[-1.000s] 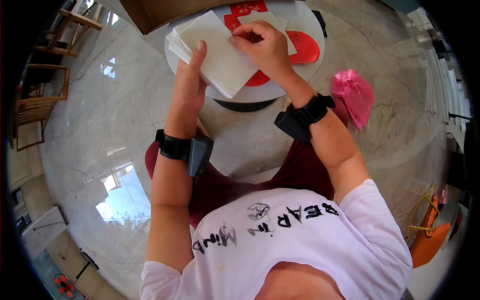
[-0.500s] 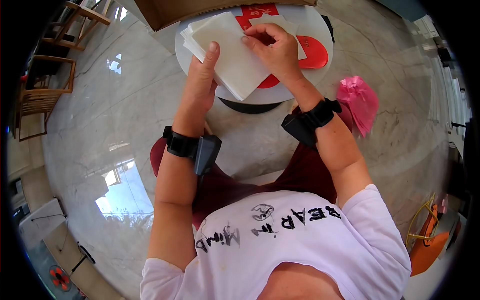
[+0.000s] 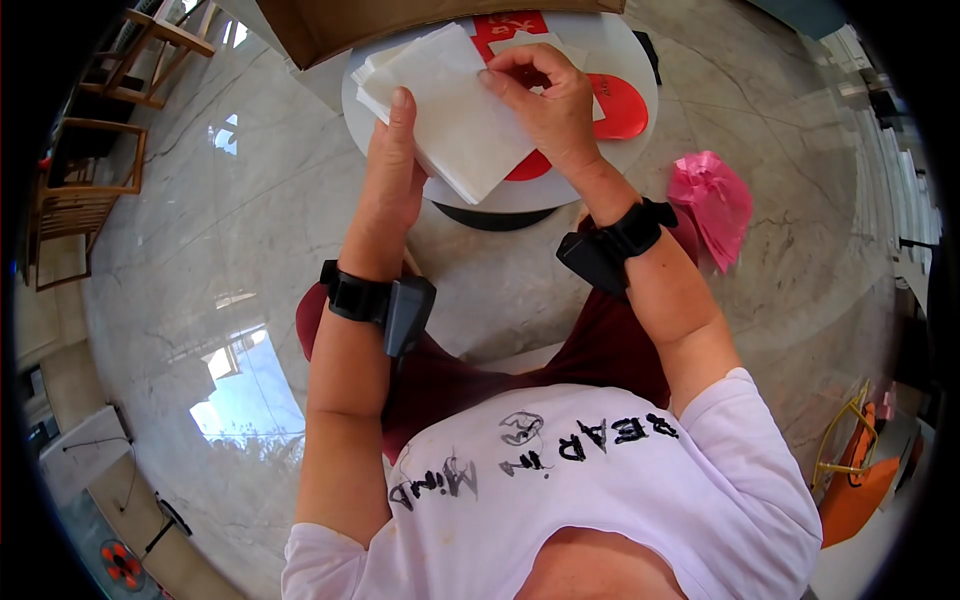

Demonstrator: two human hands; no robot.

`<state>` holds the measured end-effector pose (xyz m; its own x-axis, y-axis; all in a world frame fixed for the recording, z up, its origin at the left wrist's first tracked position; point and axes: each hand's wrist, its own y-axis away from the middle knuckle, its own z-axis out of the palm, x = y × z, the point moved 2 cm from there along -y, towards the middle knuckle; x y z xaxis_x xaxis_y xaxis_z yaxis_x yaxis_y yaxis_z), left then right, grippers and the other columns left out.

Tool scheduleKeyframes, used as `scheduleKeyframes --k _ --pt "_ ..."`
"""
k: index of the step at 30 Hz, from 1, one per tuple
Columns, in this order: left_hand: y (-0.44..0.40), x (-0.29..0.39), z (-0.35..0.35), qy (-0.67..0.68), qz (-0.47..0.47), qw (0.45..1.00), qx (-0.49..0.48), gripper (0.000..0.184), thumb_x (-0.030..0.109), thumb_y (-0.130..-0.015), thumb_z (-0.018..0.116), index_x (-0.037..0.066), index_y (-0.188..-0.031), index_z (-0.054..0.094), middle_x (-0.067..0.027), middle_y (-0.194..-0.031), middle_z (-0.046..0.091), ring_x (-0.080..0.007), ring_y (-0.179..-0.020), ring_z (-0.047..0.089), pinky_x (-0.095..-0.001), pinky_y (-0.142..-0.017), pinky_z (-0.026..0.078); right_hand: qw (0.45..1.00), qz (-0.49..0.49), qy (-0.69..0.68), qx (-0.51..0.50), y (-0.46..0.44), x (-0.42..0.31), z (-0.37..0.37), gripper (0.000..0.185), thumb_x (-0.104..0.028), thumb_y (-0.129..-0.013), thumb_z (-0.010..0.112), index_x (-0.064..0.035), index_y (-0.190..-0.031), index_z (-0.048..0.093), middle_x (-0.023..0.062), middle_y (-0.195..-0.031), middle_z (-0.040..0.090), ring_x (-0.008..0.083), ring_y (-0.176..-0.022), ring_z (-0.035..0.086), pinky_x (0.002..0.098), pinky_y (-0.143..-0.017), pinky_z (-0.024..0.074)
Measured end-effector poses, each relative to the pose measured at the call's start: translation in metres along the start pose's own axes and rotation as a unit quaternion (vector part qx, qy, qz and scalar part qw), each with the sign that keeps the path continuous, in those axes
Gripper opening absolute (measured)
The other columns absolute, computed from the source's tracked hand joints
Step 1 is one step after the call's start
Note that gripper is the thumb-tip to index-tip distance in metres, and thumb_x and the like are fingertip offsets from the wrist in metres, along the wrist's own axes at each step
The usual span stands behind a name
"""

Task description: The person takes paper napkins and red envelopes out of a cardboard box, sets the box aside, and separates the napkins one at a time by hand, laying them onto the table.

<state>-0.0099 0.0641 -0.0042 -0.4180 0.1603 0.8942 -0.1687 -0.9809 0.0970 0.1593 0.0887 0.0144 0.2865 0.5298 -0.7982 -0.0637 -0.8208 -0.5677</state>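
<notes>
A stack of white paper sheets (image 3: 455, 115) is held up over a round white table (image 3: 352, 95). My left hand (image 3: 395, 165) is closed on its left side, thumb on top and the other fingers hidden underneath. At the stack's right edge, my right hand (image 3: 557, 115) pinches with thumb and index finger; whether one sheet or more lies between the fingertips I cannot tell. Behind my right hand are more white sheets (image 3: 575, 52) on the table. Beside them lies a red rounded piece (image 3: 622, 108), and farther back a red paper with gold characters (image 3: 510, 22).
An open cardboard box (image 3: 330, 30) stands at the table's far left. On the tiled floor to the right sits a pink plastic bag (image 3: 712, 200). Wooden chairs (image 3: 90, 205) are at the far left, and an orange bag (image 3: 855, 500) is at lower right.
The view has shifted slightly, so the table and hands appear a little farther left. Both hands keep nearly the same grip on the stack.
</notes>
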Motion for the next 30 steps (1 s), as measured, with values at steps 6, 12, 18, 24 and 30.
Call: scheduleKeyframes --k 6,12,18,24,30 --pt "0.004 0.006 0.006 0.003 -0.012 1.0 0.016 0.086 0.065 -0.083 0.054 0.005 -0.14 0.033 -0.0111 -0.139 0.043 -0.0251 -0.129 0.041 -0.0398 -0.107 0.033 0.998 0.037 -0.038 0.044 -0.003 0.014 -0.004 0.015 -0.008 -0.084 0.069 -0.0018 -0.096 0.062 0.0007 -0.083 0.065 0.0063 -0.074 0.059 0.0206 -0.069 0.0483" --pt "0.003 0.005 0.003 0.036 -0.02 0.998 0.039 0.071 0.051 -0.087 0.059 0.006 -0.137 0.037 -0.01 -0.133 0.048 -0.0244 -0.124 0.046 -0.0388 -0.103 0.037 0.992 0.061 -0.036 0.102 -0.015 0.038 -0.029 0.015 -0.006 -0.082 0.069 -0.0003 -0.095 0.062 0.0015 -0.084 0.065 0.0075 -0.074 0.06 0.0204 -0.069 0.0479" --pt "-0.001 0.009 -0.011 0.074 0.029 0.99 0.118 0.05 0.029 -0.087 0.062 0.007 -0.129 0.046 -0.0069 -0.122 0.056 -0.0221 -0.113 0.055 -0.0371 -0.095 0.045 0.974 0.05 -0.05 0.215 -0.03 0.063 -0.076 0.015 -0.003 -0.082 0.068 0.0016 -0.095 0.062 0.0037 -0.084 0.065 0.0079 -0.073 0.059 0.0201 -0.067 0.047" --pt "-0.007 0.015 -0.039 0.105 0.076 0.974 0.189 0.05 0.026 -0.087 0.06 0.007 -0.131 0.045 -0.0067 -0.124 0.056 -0.0238 -0.115 0.054 -0.0409 -0.095 0.046 0.955 0.046 -0.087 0.281 -0.032 0.063 -0.093 0.014 -0.002 -0.082 0.069 0.0003 -0.094 0.062 0.0035 -0.086 0.065 0.0086 -0.076 0.059 0.0208 -0.069 0.0471" --pt "-0.005 0.017 -0.027 0.139 0.057 0.973 0.175 0.05 0.026 -0.087 0.06 0.006 -0.131 0.045 -0.0084 -0.124 0.055 -0.0252 -0.116 0.054 -0.0415 -0.097 0.046 0.971 0.057 -0.059 0.226 -0.029 0.064 -0.087 0.019 -0.003 -0.081 0.068 -0.0003 -0.099 0.063 0.0041 -0.088 0.066 0.0102 -0.078 0.06 0.0227 -0.072 0.048"
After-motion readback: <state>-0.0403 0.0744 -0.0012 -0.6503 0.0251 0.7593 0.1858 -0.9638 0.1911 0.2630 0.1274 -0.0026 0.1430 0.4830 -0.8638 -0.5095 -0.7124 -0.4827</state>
